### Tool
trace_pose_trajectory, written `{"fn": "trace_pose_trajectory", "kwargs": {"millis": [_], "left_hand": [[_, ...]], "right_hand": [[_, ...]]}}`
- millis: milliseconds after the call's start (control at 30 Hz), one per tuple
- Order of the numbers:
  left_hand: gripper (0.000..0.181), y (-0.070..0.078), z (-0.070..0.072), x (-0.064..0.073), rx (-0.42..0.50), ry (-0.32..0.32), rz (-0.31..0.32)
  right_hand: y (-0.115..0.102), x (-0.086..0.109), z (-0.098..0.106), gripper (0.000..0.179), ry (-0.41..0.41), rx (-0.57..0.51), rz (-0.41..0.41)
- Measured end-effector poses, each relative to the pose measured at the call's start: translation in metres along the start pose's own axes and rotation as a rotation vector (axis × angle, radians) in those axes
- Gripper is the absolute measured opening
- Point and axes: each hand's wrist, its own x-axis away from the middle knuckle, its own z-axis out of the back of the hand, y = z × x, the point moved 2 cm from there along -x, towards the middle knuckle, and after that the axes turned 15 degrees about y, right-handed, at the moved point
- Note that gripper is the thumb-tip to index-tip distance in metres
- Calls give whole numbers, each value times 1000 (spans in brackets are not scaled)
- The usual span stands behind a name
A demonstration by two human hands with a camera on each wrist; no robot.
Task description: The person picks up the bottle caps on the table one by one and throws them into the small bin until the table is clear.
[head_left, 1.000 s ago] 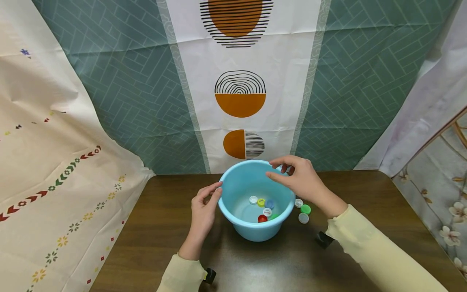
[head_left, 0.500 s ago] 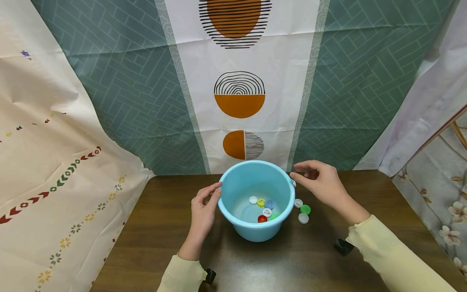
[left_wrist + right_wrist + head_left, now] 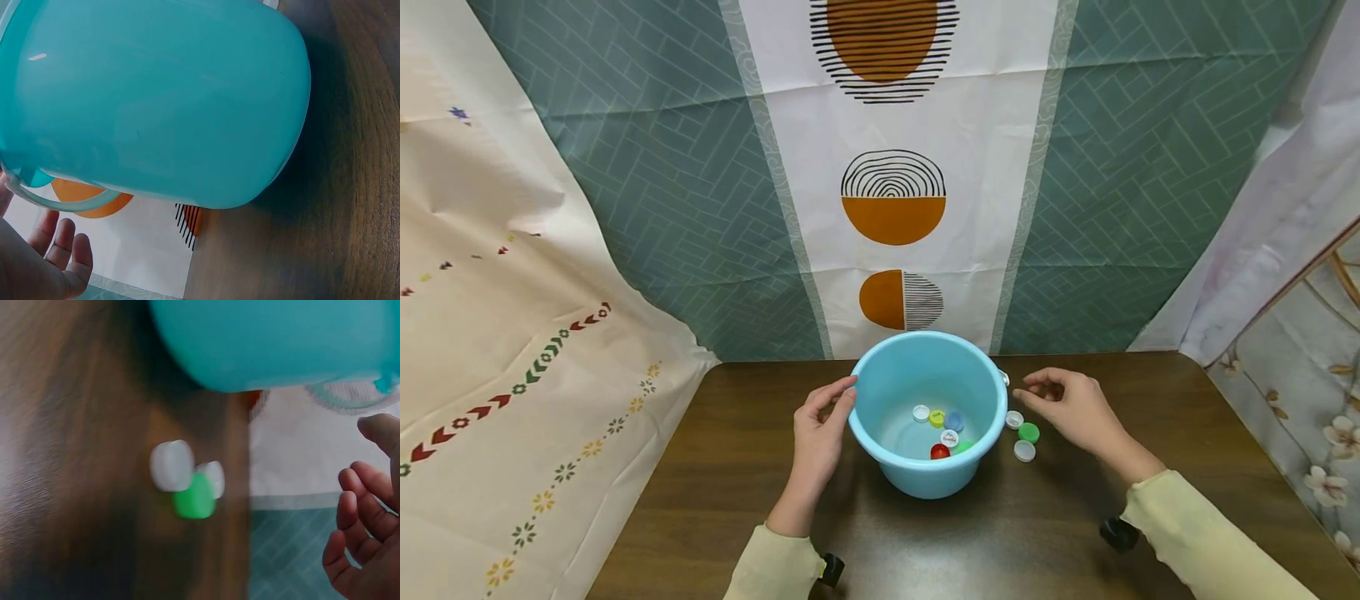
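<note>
A light blue bucket (image 3: 928, 477) stands on the table, and my left hand (image 3: 820, 433) pinches its left rim between thumb and index finger. In the left wrist view the bucket's wall (image 3: 162, 94) fills the upper part, with its handle (image 3: 69, 203) near my left hand (image 3: 47, 262). Several bottle caps lie inside, among them a red cap (image 3: 940, 452) and a yellow cap (image 3: 937, 418). Right of the bucket, a green cap (image 3: 1028, 432) lies between two white ones, including the front white cap (image 3: 1024, 451). Just above them my right hand (image 3: 1075, 408) holds nothing, fingers loosely bent.
The brown wooden table (image 3: 737, 500) reaches back to a patterned cloth (image 3: 970, 208) hanging behind the bucket. More cloth (image 3: 550, 400) drapes along the left side. A white handle joint (image 3: 1004, 377) sticks out from the bucket's right rim.
My right hand has moved from over the bucket out to the right, then lower, toward the loose caps. The left hand and the bucket have stayed in place.
</note>
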Motion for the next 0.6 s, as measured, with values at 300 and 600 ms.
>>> {"fn": "trace_pose_trajectory", "kwargs": {"millis": [300, 600], "left_hand": [[25, 0, 0, 0, -5, -6, 0], [25, -4, -1, 1, 0, 5, -13]], "right_hand": [[28, 24, -13, 31, -101, 62, -65], [48, 40, -20, 39, -156, 92, -95]]}}
